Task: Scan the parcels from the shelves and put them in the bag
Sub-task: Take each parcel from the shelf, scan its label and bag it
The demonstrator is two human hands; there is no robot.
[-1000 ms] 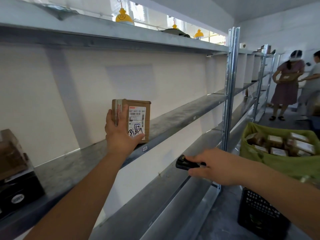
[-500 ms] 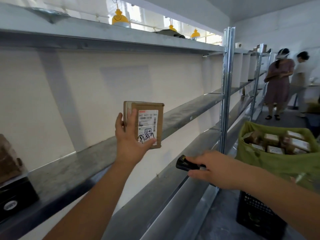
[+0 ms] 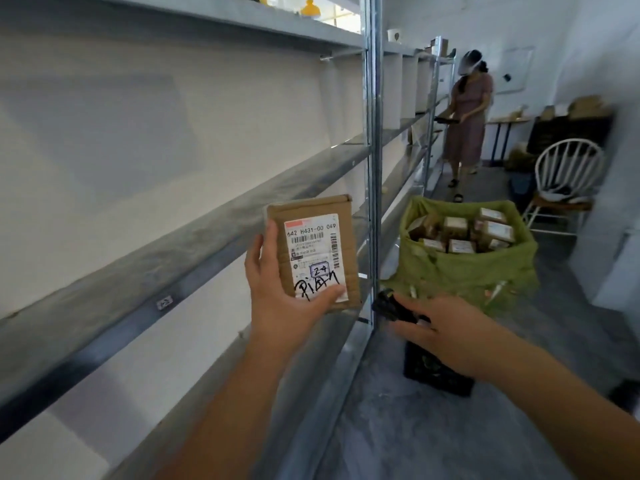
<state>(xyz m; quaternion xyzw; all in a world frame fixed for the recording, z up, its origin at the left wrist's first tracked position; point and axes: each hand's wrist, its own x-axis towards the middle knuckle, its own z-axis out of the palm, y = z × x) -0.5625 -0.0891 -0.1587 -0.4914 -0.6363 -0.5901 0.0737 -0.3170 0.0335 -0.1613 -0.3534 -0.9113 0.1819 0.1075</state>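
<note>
My left hand (image 3: 280, 299) grips a small brown cardboard parcel (image 3: 313, 251) upright in front of the shelves, its white label with barcode and handwriting facing me. To its right, my right hand (image 3: 446, 327) holds a black handheld scanner (image 3: 391, 304), whose head points left toward the parcel's lower edge. Behind the scanner stands a green bag (image 3: 467, 271) holding several labelled brown parcels, set on a black crate (image 3: 436, 372).
Long grey metal shelves (image 3: 194, 244) run along the left wall with a steel upright (image 3: 373, 168). Another person (image 3: 465, 123) stands down the aisle at the shelves. A white chair (image 3: 564, 178) and a table with boxes stand at the back right.
My left hand has carried the parcel off the shelf and to the right, closer to the scanner. My view has swung right toward the bag and aisle.
</note>
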